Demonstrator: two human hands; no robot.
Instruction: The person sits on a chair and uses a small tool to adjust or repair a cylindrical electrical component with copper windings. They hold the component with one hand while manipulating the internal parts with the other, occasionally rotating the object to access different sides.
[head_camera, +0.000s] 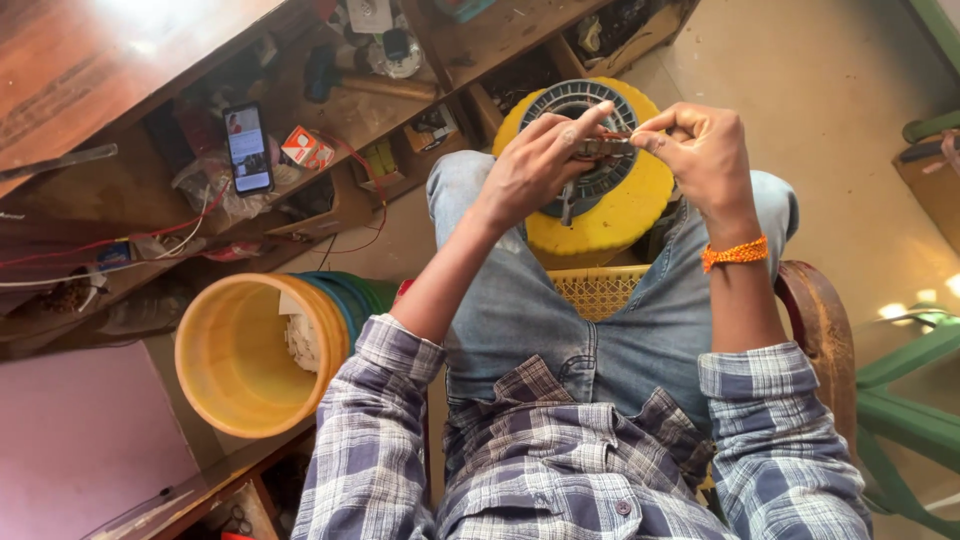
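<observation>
Left hand (535, 165) and right hand (700, 150) pinched together on thin copper-coloured wire (612, 137) over round grey slotted stator (580, 105).

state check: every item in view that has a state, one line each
left hand: pinching the small metal tool
right hand: pinching the tool's other end
small metal tool: held between both hands, above the ring
ribbed ring: resting on the yellow stand
phone: screen lit, propped on shelf
yellow bucket: lying on its side, mouth open

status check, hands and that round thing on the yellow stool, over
Left hand and right hand pinch a small metal part together. Round wound stator on yellow stool. Nothing blocking.
</observation>
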